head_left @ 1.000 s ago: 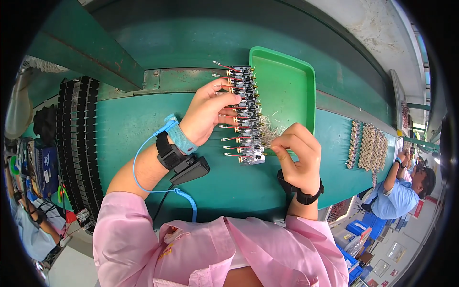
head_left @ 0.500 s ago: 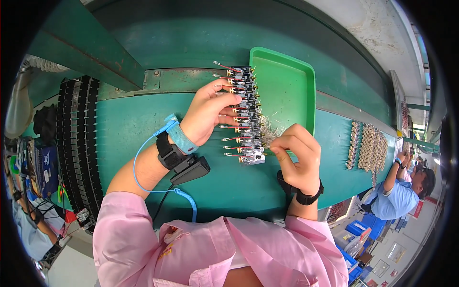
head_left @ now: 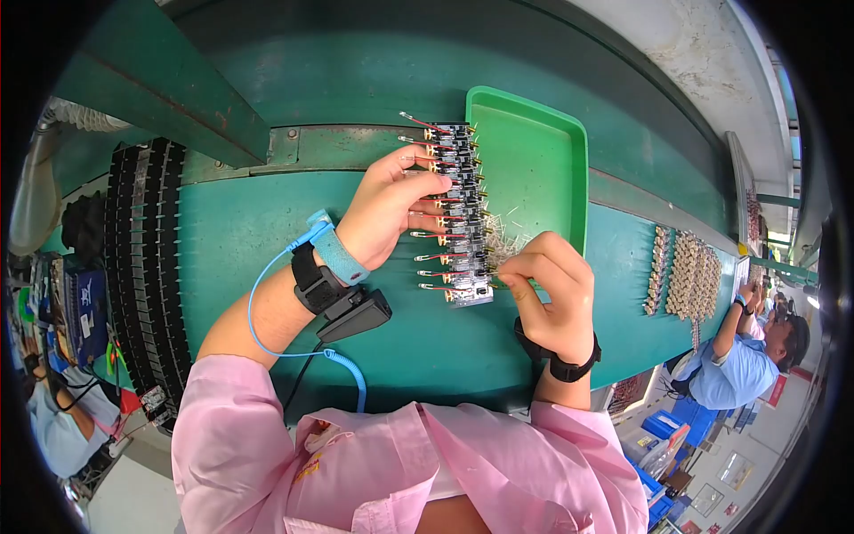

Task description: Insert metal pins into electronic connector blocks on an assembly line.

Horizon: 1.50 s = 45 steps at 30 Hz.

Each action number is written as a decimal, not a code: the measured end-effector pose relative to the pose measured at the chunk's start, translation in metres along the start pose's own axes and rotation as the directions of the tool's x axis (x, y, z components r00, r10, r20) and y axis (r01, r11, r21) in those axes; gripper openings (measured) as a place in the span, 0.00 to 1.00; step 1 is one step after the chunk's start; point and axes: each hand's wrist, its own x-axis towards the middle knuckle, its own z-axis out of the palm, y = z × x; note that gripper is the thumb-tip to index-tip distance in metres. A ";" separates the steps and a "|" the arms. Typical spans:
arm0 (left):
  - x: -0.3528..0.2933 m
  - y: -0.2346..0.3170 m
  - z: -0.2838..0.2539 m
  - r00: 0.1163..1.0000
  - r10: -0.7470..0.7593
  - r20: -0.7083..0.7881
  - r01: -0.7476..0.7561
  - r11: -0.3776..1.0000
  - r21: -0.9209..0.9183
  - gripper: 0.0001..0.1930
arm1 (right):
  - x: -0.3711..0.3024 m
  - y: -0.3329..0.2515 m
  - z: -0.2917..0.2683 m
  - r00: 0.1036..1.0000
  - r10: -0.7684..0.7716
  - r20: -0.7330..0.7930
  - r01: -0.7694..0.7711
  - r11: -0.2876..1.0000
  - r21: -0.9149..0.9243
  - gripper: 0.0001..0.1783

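Observation:
My left hand (head_left: 378,214) grips a long strip of small circuit boards (head_left: 460,238), thumb on top and fingers beneath its left side. Short red wires with clear glass-like tips stick out from that side, and small brass-coloured pins line the other. Close by the strip's lower right edge, my right hand (head_left: 559,294) is closed in a pinch of thumb and forefinger; whatever lies between the fingertips is too small to make out. Beside those fingertips, a heap of thin pale stick-like pieces (head_left: 503,237) lies in the near left corner of a green tray (head_left: 579,160).
The green bench (head_left: 427,356) carries rows of small metallic parts (head_left: 692,276) at right and long black strips (head_left: 147,267) at left. A green post (head_left: 191,89) rises at back left. A blue coiled cord (head_left: 349,369) runs from my left wristband. A person (head_left: 734,360) sits at far right.
My right hand has shifted very slightly left toward the strip, still pinched. The left hand and the strip have hardly moved.

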 end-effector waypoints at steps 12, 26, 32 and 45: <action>0.000 0.002 -0.003 0.999 -0.019 0.028 0.018 0.999 0.036 0.11 | 0.001 0.004 0.003 0.998 0.057 0.010 -0.057 0.998 0.013 0.07; 0.000 0.002 0.000 0.998 -0.029 0.048 0.027 0.999 0.033 0.08 | 0.001 0.005 0.006 0.997 -0.072 -0.024 0.073 0.997 0.037 0.09; -0.002 0.004 0.001 1.000 -0.019 0.019 0.019 1.000 0.020 0.07 | 0.001 0.012 0.000 0.976 0.185 -0.114 -0.180 0.982 0.055 0.09; 0.000 0.001 0.000 1.000 -0.008 -0.028 0.008 1.000 0.010 0.06 | -0.002 0.014 0.015 0.982 0.184 0.050 -0.172 0.968 -0.185 0.09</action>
